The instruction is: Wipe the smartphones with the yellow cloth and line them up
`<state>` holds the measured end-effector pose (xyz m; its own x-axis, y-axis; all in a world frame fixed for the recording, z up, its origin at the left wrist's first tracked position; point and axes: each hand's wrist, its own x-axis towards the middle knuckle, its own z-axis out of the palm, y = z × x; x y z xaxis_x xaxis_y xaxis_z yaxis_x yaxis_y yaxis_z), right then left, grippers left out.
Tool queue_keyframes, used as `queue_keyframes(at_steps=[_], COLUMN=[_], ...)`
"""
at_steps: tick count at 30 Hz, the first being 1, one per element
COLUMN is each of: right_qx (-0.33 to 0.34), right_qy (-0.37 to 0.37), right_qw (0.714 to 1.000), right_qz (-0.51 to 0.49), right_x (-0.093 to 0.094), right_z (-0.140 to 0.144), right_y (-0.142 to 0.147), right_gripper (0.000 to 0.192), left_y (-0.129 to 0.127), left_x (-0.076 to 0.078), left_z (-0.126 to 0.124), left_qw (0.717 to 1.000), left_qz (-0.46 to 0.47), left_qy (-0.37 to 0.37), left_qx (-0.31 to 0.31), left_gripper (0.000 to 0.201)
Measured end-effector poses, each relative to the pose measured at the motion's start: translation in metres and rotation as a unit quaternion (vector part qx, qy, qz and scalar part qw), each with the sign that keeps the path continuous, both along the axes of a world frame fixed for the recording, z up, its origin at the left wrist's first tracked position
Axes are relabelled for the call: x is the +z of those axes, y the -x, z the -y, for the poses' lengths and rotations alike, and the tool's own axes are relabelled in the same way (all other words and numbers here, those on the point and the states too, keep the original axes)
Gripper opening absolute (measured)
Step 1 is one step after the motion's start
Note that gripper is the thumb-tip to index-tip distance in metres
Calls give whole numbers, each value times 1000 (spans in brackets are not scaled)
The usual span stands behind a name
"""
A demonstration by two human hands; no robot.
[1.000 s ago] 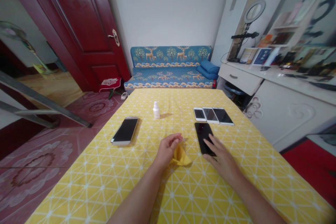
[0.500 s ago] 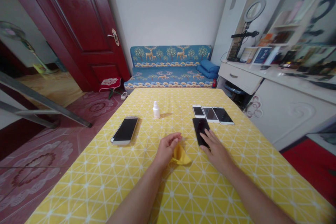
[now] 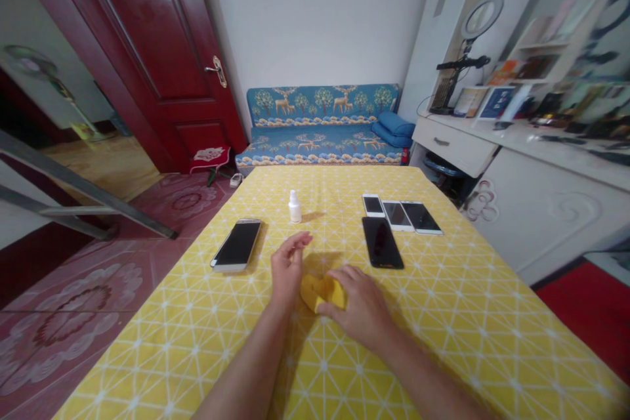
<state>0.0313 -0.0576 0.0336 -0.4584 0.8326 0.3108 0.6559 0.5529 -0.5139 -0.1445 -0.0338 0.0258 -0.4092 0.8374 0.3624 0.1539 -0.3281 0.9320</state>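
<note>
My right hand [image 3: 361,302] is closed on a small folded yellow cloth [image 3: 315,294], thumb on the near side and fingers over the far side. My left hand [image 3: 288,269] stands on edge just left of the cloth, its fingers loosely bent and apart. Whether its palm touches the cloth I cannot tell. Beyond my right hand lies a black smartphone [image 3: 382,243], dark face up. A white spray bottle [image 3: 294,207] stands upright beyond my left hand. Farther left a phone with a light frame [image 3: 238,245] lies on the table.
Three white-framed phones, a small one [image 3: 373,205], a middle one [image 3: 398,215] and a larger one [image 3: 422,217], lie side by side at the back right. A yellow patterned cloth covers the table [image 3: 197,341]. A blue sofa [image 3: 319,138] stands behind it.
My right hand has left the black phone and moved left onto the yellow cloth. My left hand has shifted left and loosened from the cloth. The black phone now lies uncovered.
</note>
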Motion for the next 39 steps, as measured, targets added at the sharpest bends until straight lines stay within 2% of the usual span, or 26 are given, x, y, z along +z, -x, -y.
queue_keyframes(at_steps=[1, 2, 5, 8, 10, 12, 15, 21, 24, 25, 26, 28, 30, 32, 33, 35, 37, 39], right_qx=[11, 22, 43, 56, 66, 74, 75, 70, 69, 69, 68, 67, 62, 52, 44, 25, -3, -37], right_qy=[2, 1, -3, -7, -13, -17, -15, -8, -2, 2, 8, 26, 51, 79, 94, 120, 148, 185], right_qw=[1000, 999, 998, 998, 997, 997, 997, 998, 998, 997, 997, 995, 990, 980, 974, 961, 946, 918], right_qz=[13, 25, 40, 37, 32, 25, 13, -6, -10, -16, -27, -64, -116, -174, -201, -247, -290, -349], right_x=[0, 0, -6, -13, -17, -19, -22, -24, -25, -25, -25, -23, -22, -22, -22, -24, -26, -26], right_z=[5, 8, 10, 7, 5, 3, 1, 0, -1, -2, -3, -4, -7, -10, -11, -14, -16, -17], right_y=[4, 6, 5, 0, -2, -2, -2, -2, -3, -3, -3, -3, -3, -2, -2, -2, -3, -4], right_gripper=[53, 59, 61, 47, 40, 41, 44, 48, 46, 46, 45, 43, 39, 33, 30, 25, 22, 23], left_y=[12, 24, 58, 81, 89, 93, 96, 99, 98, 98, 99, 98, 95, 85, 78, 58, 36, 15], left_x=[3, 6, 9, 5, 2, 0, 1, 4, 9, 11, 13, 17, 21, 27, 30, 37, 39, 37], left_z=[0, 0, 1, 0, -1, -2, -2, 1, 4, 4, 4, 3, 1, 1, 2, 5, 9, 10], left_qw=[995, 978, 892, 814, 792, 781, 767, 756, 771, 787, 815, 883, 938, 973, 980, 966, 941, 898], left_qz=[-81, -166, -353, -426, -441, -453, -468, -464, -428, -400, -349, -209, -59, 68, 133, 249, 318, 365], left_qy=[-14, -16, 56, 162, 223, 271, 311, 319, 329, 329, 321, 285, 220, 143, 105, 72, 75, 121], left_qx=[60, 124, 277, 360, 359, 333, 310, 335, 339, 336, 331, 308, 260, 168, 102, -4, -93, -215], left_gripper=[27, 28, 39, 72, 89, 95, 94, 85, 89, 90, 91, 91, 88, 79, 73, 61, 55, 52])
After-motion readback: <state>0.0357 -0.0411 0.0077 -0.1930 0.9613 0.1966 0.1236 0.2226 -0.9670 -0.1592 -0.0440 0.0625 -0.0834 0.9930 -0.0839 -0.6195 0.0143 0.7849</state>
